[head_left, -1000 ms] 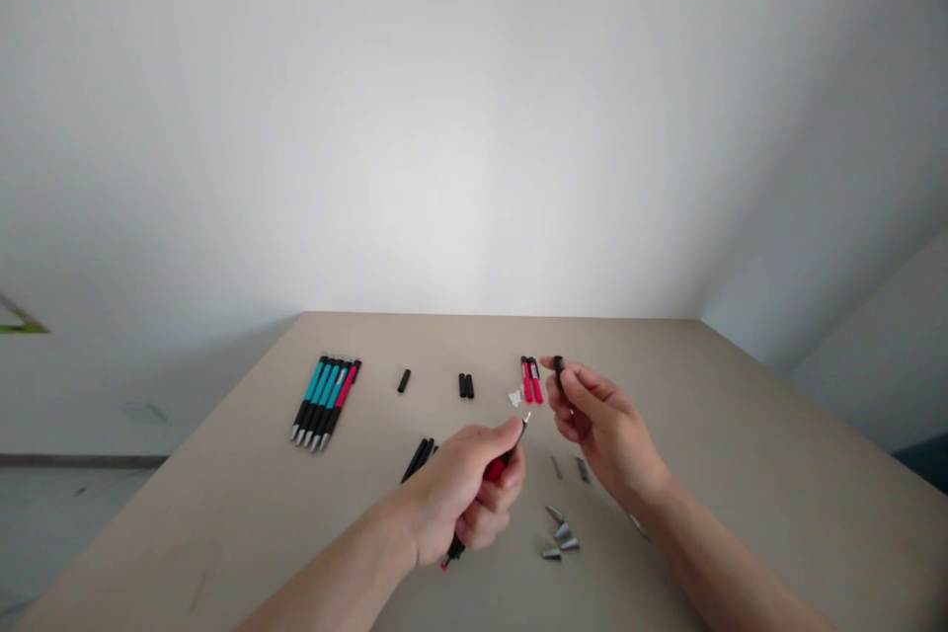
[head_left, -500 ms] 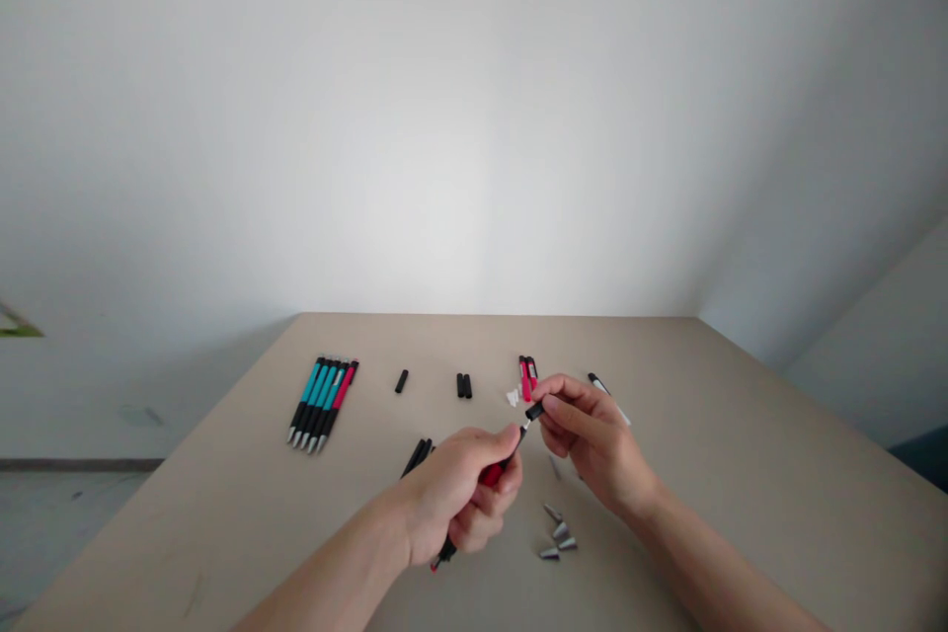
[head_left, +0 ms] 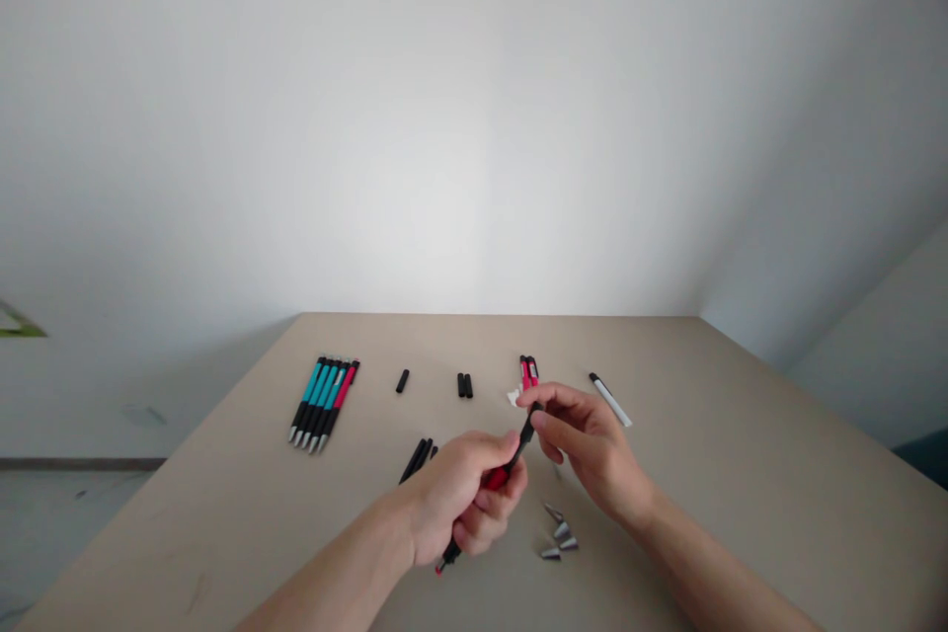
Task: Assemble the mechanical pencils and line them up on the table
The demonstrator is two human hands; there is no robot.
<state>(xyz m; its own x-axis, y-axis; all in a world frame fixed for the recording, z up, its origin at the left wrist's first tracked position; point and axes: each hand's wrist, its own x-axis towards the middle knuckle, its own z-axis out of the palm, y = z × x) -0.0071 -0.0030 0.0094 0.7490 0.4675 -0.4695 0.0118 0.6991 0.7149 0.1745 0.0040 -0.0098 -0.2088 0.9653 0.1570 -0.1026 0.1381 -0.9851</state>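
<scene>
My left hand is closed around a pen body with a red barrel. The body slants, its red-tipped black end poking out below my fist. My right hand pinches a black grip sleeve between thumb and fingers, and the sleeve sits over the pen's upper end. Small silver cone tips lie on the table below my right hand. Slim black pieces lie partly hidden behind my left hand.
A row of blue and red pens lies on the left of the table. Further back are a single black sleeve, a pair of black sleeves, red barrels, small white pieces and a white barrel.
The black sleeve has slid down over the pen's upper end, covering the pale gap seen before. My right hand has shifted slightly left and its fingers have straightened a little.
</scene>
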